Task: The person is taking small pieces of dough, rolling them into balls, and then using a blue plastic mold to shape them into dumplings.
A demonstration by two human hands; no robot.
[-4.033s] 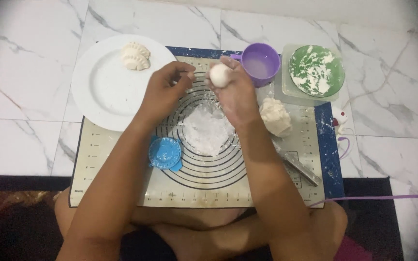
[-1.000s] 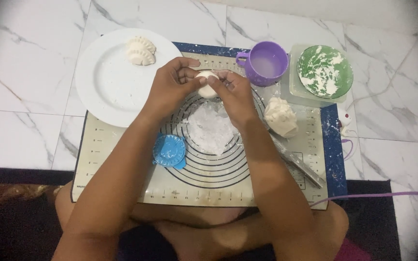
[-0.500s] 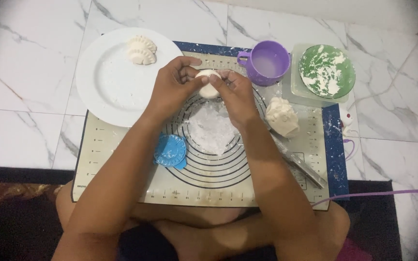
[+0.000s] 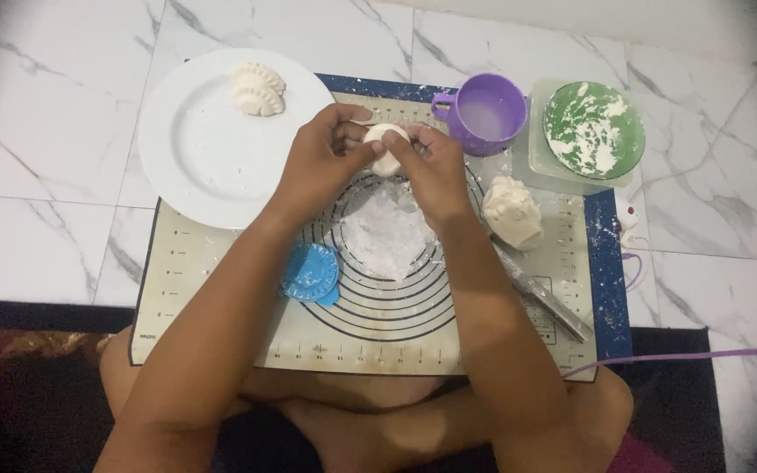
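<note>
A small white dough piece [image 4: 387, 147] is held between both hands above the top of the baking mat [image 4: 212, 289]. My left hand [image 4: 321, 162] grips it from the left with thumb and fingers. My right hand [image 4: 435, 171] pinches it from the right. Below the hands lies a patch of white flour [image 4: 387, 232] on the mat's ring markings. A blue dumpling press [image 4: 311, 273] rests on the mat beside my left forearm.
A white plate [image 4: 199, 162] at the upper left carries one pleated dumpling [image 4: 258, 88]. A purple cup [image 4: 486, 112], a green floured dish [image 4: 593, 130] on a clear tray, a dough lump [image 4: 512, 210] and a metal rolling pin [image 4: 543, 296] sit to the right.
Four seconds ago my right hand held the dough ball alone, raised. Both hands have since closed on it and keep pinching it; the last second shows hardly any movement.
</note>
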